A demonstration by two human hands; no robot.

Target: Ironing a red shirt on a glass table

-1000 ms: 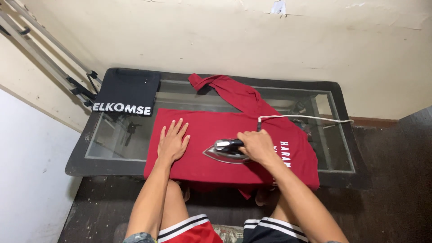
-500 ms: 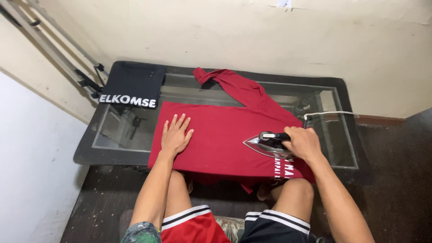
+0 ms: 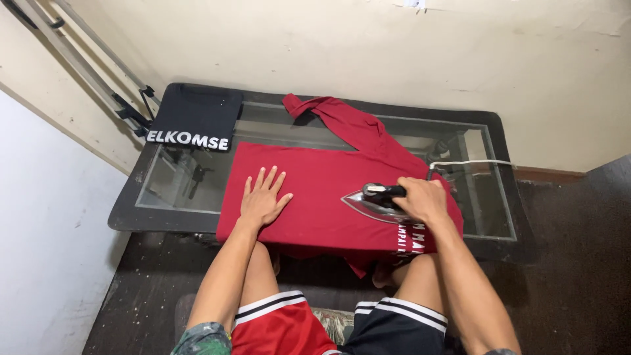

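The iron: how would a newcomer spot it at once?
Find the glass table against the wall, then the red shirt spread over it. The iron sits on the shirt's right half under the right hand, the only shiny metal thing there, black-handled, with a white cord behind.

A shirt [image 3: 315,190] lies spread across the front half of a glass-topped table [image 3: 490,197] set against the wall. The left hand [image 3: 263,197] rests flat on the shirt's left part; to its right, the right hand [image 3: 420,199] grips an iron [image 3: 371,200] standing on the shirt. A folded garment [image 3: 194,118] lies on the table's back left corner, and the iron's cord [image 3: 470,162] runs off to the right.
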